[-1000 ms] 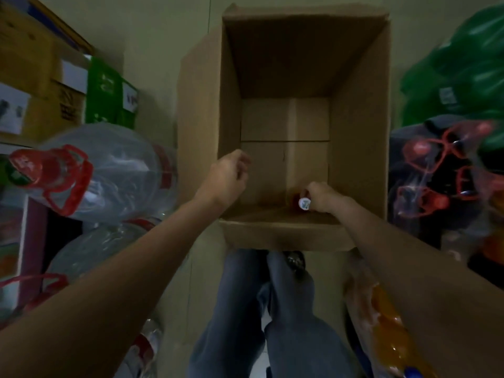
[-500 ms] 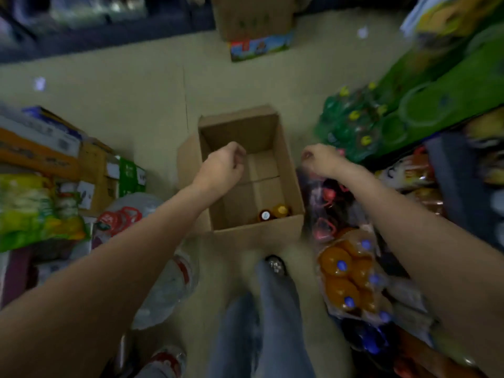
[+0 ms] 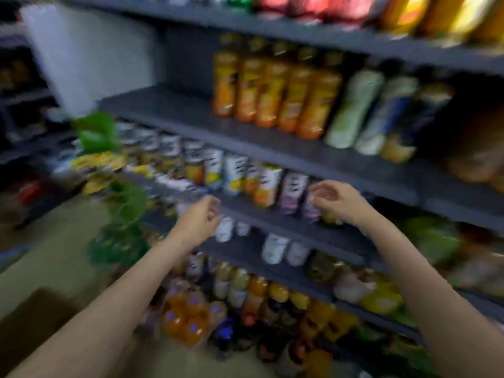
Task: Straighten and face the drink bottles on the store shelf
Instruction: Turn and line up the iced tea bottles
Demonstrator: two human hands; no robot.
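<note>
The whole view is blurred by motion. A row of small drink bottles (image 3: 268, 184) with white, orange and purple labels stands on a dark grey shelf (image 3: 275, 223). My right hand (image 3: 339, 200) hovers with loosely curled fingers right in front of the purple-labelled bottle (image 3: 311, 211) at the row's right end; whether it touches the bottle is unclear. My left hand (image 3: 200, 221) is raised at the shelf edge further left, fingers loosely curled, with nothing visible in it. Taller orange juice bottles (image 3: 275, 91) stand one shelf higher.
Pale green and dark bottles (image 3: 379, 113) lean beside the orange ones. Lower shelves hold more bottles (image 3: 275, 249). Shrink-wrapped orange drinks (image 3: 188, 320) and green bottle packs (image 3: 120, 214) sit on the floor. A brown cardboard box (image 3: 41, 323) lies at the lower left.
The view has swung up from the cardboard box on the floor to the shelves. Both hands left the box and rose to the middle shelf's bottle row.
</note>
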